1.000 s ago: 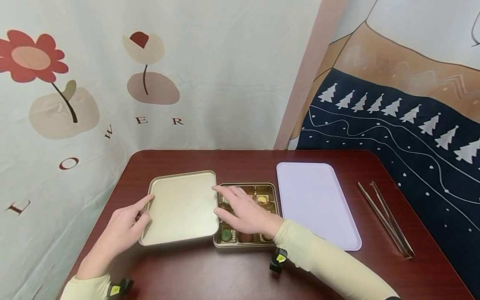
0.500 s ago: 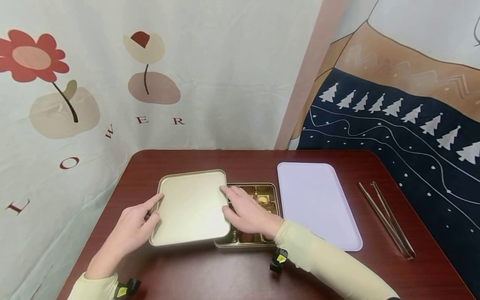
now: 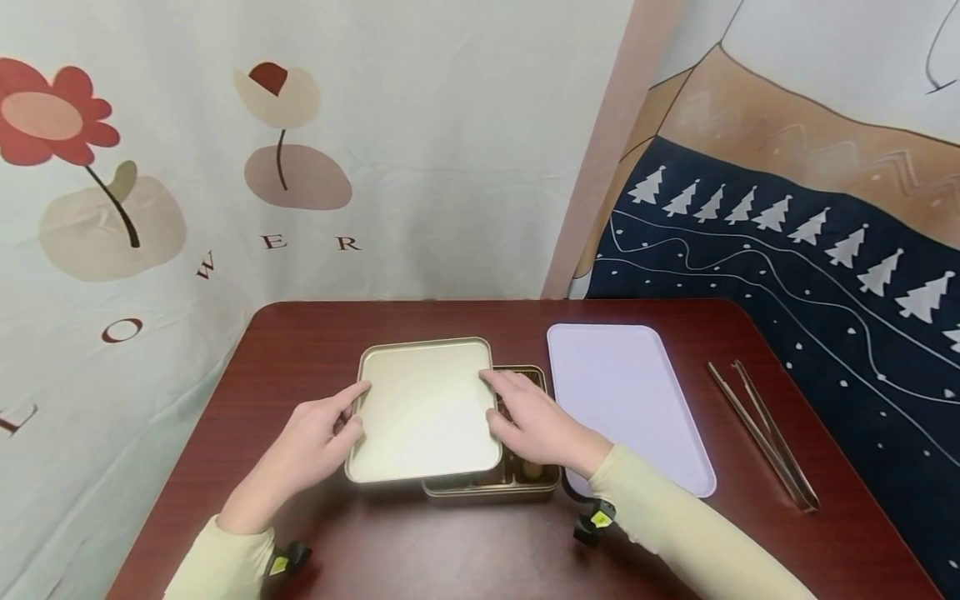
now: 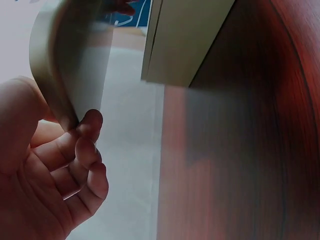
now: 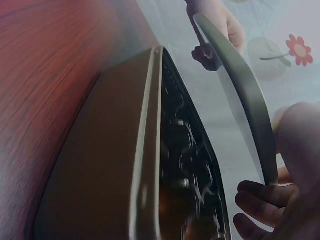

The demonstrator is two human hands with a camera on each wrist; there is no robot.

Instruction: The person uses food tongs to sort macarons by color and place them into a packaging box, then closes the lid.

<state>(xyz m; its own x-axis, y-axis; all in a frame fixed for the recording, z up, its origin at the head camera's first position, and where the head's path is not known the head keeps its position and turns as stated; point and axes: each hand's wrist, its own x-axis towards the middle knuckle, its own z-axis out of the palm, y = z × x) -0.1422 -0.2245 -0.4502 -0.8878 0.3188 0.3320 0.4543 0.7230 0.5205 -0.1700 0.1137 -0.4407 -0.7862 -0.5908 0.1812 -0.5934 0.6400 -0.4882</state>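
A square pale-gold metal lid [image 3: 423, 408] is held level between both hands. My left hand [image 3: 311, 437] grips its left edge, with fingertips bent beneath the rim in the left wrist view. On the opposite edge, my right hand [image 3: 536, 425] pinches the lid, thumb above and fingers below in the right wrist view. Beneath it stands a gold tin box [image 3: 491, 492] on the table, with a divided, shiny insert. The lid overlaps most of the box but sits off to the left. A gap between lid and box shows in the right wrist view. Most compartments are hidden.
A lavender tray [image 3: 630, 392] lies just right of the box. Farther right are metal tongs [image 3: 765, 437], with their tips pointing away. All of it is on a dark red wooden table [image 3: 450, 550], backed by a printed curtain [image 3: 450, 167].
Both hands have shifted the lid to the right, from beside the box to over most of it. The box, tray and tongs stay in place.
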